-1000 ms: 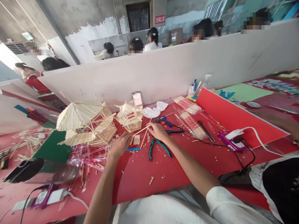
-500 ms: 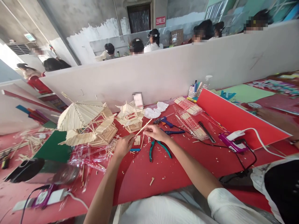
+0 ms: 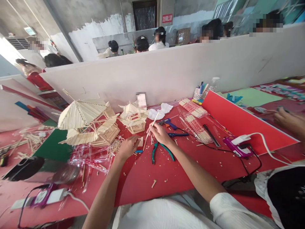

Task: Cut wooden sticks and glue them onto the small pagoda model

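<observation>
My right hand (image 3: 159,133) pinches a thin wooden stick (image 3: 154,119), which points up and away at a slant. To its left, my left hand (image 3: 129,147) is low over the table, fingers loosely bent and apart, with nothing visible in them. Beside its fingertips lie a small row of short sticks (image 3: 141,142) and a blue piece (image 3: 138,151). Green-handled pliers (image 3: 154,153) lie just below my right hand. Behind my hands stands a small pavilion model (image 3: 135,122) of sticks, and a larger stick pavilion (image 3: 83,119) is at the left.
A blue glue gun (image 3: 169,123) and blue-handled pliers (image 3: 178,135) lie right of my hands. Bundled sticks (image 3: 196,127), a red board (image 3: 243,121) and a purple power socket (image 3: 238,148) are farther right. Plastic wrap (image 3: 88,156) and a clear jar (image 3: 64,173) lie left. A co-worker's hand (image 3: 286,119) shows far right.
My hands have moved apart. The stick, earlier held between both, is now in my right hand alone and tilts more upright. A co-worker's hand has come into clearer view at the right.
</observation>
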`<state>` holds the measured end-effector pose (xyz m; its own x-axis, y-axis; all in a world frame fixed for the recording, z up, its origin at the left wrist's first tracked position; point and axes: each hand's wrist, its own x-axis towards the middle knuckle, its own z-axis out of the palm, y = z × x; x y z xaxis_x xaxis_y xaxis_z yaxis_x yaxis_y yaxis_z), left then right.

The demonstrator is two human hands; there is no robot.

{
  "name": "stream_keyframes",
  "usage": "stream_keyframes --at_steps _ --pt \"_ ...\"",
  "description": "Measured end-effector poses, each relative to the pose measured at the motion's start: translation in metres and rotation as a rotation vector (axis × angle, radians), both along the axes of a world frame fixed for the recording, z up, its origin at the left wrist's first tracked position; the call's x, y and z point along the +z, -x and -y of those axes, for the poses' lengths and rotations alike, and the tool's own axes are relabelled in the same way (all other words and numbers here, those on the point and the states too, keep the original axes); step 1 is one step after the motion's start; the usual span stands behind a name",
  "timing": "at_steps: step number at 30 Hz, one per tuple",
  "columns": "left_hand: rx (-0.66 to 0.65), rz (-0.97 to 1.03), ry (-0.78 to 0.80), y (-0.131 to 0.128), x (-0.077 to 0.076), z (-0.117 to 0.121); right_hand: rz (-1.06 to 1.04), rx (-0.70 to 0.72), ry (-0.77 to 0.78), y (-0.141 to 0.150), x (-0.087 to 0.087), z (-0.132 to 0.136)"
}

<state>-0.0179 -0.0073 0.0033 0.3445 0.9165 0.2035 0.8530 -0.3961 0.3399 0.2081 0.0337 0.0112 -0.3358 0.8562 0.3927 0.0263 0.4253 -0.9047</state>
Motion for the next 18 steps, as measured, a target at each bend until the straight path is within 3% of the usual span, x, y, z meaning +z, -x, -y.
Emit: stream_keyframes --at_steps 4,8,18 --pt "0.151 -0.082 0.014 0.005 0.002 -0.002 0.194 -0.026 -0.104 0.000 0.005 0.005" --pt "0.242 -0.116 0.060 0.012 0.003 -0.003 0.456 0.023 -0.074 0.002 0.004 0.006" --pt "0.237 -0.133 0.102 0.005 -0.009 -0.005 0.574 0.032 -0.095 0.001 -0.009 0.001"
